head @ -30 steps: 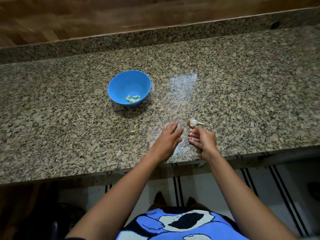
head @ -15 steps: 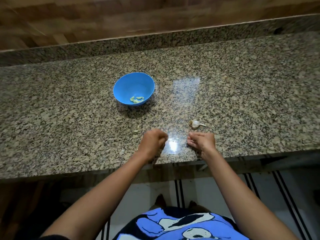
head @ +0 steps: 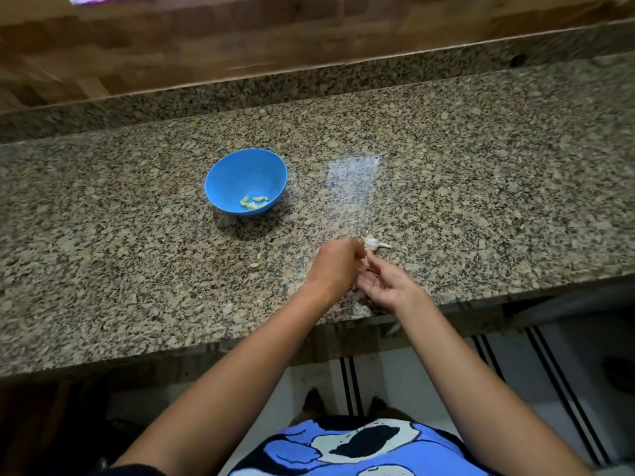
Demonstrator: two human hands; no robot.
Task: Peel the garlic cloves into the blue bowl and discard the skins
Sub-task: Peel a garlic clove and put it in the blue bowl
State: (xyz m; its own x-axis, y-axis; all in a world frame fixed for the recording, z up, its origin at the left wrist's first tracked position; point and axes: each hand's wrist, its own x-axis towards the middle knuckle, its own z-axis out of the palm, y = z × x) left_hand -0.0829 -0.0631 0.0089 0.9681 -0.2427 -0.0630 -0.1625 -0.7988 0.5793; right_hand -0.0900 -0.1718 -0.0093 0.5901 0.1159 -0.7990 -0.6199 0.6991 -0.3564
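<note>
Right of the blue bowl [head: 220, 173], nearer the person: left hand [head: 335, 266] curled, contents hidden, grip unclear | right hand [head: 386, 285] palm up, fingers loose, touching left | garlic piece [head: 372, 242] just beyond both | peeled cloves [head: 254, 202] inside bowl | loose clove [head: 256, 264] before bowl

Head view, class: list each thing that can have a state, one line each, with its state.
blue bowl: upright, holds peeled cloves.
garlic bulb: lying unheld on the counter.
loose piece: on the counter, outside the bowl.
left hand: curled, contents hidden.
right hand: palm up, relaxed.
</note>
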